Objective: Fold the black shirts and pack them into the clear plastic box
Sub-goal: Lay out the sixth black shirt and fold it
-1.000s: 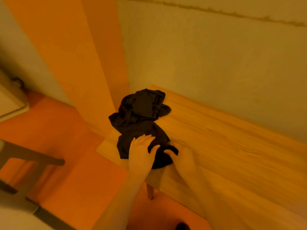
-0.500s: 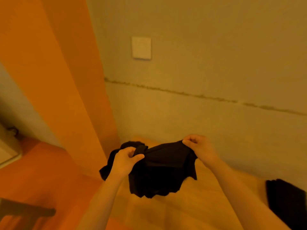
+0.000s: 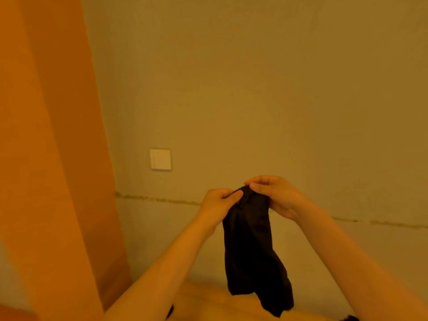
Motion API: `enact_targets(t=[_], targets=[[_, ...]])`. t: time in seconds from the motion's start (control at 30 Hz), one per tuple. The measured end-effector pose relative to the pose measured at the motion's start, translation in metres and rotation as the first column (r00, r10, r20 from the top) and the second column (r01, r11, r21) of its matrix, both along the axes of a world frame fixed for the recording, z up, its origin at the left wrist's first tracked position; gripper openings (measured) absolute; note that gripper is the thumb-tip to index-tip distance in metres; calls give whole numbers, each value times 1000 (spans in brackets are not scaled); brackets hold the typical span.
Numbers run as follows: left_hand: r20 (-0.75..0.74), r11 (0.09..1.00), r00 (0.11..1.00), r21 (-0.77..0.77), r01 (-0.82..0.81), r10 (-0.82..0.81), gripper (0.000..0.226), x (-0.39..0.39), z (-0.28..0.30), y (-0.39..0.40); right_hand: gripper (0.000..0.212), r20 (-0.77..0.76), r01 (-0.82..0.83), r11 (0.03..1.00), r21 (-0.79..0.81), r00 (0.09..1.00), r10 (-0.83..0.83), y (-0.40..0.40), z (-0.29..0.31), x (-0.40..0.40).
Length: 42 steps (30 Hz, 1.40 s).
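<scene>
Black shirt (image 3: 252, 246) hangs in the air at about 5 o'clock of the view, bunched at its top and drooping to a ragged lower hem just above the worktop (image 3: 208, 302). Left hand (image 3: 217, 203) holds the bunched top from the 9 o'clock side, its grip clamped on the cloth with thumb and fingers pinched. Right hand (image 3: 275, 195) holds the same top from the 3 o'clock side, fingers curled over the fabric, grip likewise clamped. The two hands sit just beside each other.

Worktop shows only as a strip at 6 o'clock, its far edge against the wall (image 3: 278, 89). Light switch (image 3: 160, 159) sits on the wall at 10 o'clock of the hands. An orange panel (image 3: 51, 135) fills the 9 o'clock side. Open air surrounds the shirt on both sides.
</scene>
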<state>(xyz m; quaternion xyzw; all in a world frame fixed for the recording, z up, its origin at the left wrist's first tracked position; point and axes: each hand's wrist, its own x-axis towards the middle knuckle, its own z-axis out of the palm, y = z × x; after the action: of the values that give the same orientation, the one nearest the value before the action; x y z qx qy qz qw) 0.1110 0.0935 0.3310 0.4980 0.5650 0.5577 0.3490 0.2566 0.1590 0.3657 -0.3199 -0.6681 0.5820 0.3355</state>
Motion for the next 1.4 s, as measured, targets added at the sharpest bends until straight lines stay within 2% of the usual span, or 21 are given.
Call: enact_targets(t=[0.1,0.17,0.23,0.3,0.4,0.47,0.5,0.63,0.7,0.77,0.8,0.83,0.9,0.93,1.03,1.1,1.2,1.3,1.4], targets=[[88,997,996,77,5,-11,30,14,23,8,27,56,-63,995,75,997,59,3,1,18],[128,995,989,76,66,-75,27,19,34,11,19,4,4,993,121,1000,-5,4,3,25],[124,989,982,57,134,-140,26,20,42,12,13,-104,82,993,88,992,-72,5,8,29],[59,982,981,38,184,-186,26,17,48,12,21,-129,104,992,65,987,-95,9,13,32],[-163,965,953,12,261,-256,14,5,57,13,25,-120,70,996,54,991,-63,12,22,29],[-291,941,897,-32,338,-332,35,-4,61,12,24,-112,69,996,65,992,-61,16,31,27],[-306,931,882,-41,363,-358,38,-7,63,11,24,-97,71,995,76,993,-64,19,36,27],[-189,961,944,7,275,-269,8,-18,71,4,23,-33,-24,991,128,999,28,30,53,35],[-82,964,961,29,265,-262,14,-26,73,8,9,88,-176,972,156,983,163,33,60,38],[25,956,956,39,290,-292,21,-30,77,8,41,308,-305,941,144,918,250,36,66,40],[70,954,952,45,295,-298,23,-31,78,9,42,393,-331,930,157,885,249,36,68,39],[116,956,949,47,289,-293,25,-33,79,11,34,448,-344,918,198,865,227,34,71,38],[195,966,946,54,254,-260,26,-36,80,14,11,463,-314,903,292,873,153,32,76,36],[227,971,945,56,230,-237,27,-40,80,16,10,448,-284,899,333,887,115,31,78,36],[280,983,942,37,182,-185,31,-53,78,17,28,339,-187,889,418,940,38,32,81,37],[172,988,973,5,152,-151,29,-58,75,15,33,245,-147,898,415,969,45,31,80,35],[-57,995,994,-22,97,-98,26,-51,73,13,35,115,-80,954,290,992,48,27,75,23],[-244,993,966,54,104,-88,20,-34,78,13,34,71,-51,982,182,997,39,20,75,8],[-196,947,937,84,309,-288,31,-12,85,12,35,76,-59,991,124,996,50,14,81,-5]])
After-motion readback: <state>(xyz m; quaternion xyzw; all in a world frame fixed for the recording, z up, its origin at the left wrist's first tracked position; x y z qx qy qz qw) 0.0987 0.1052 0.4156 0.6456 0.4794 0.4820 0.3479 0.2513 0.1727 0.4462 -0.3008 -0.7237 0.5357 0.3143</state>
